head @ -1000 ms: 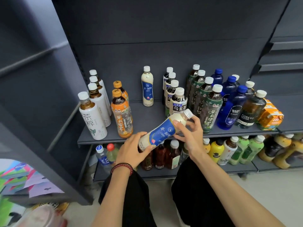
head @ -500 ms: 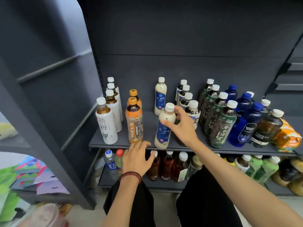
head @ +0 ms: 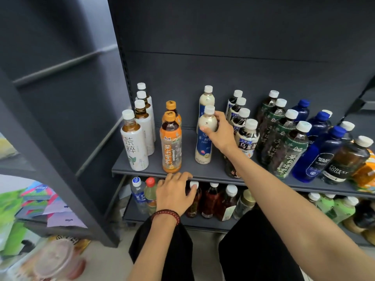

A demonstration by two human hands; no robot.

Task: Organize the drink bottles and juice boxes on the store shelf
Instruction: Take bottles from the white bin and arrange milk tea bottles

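My right hand (head: 220,132) grips the cream bottle (head: 204,147) round its shoulder from the right. The bottle stands upright on the shelf (head: 203,170), straight in front of its twin (head: 207,98) by the back wall. My left hand (head: 174,191) rests loosely at the shelf's front lip, holding nothing, so I judge any nudge back into line falls to the right.

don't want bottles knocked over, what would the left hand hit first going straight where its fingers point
Probably the front orange-capped bottle, standing just past the left hand on the shelf, though depth is unclear.
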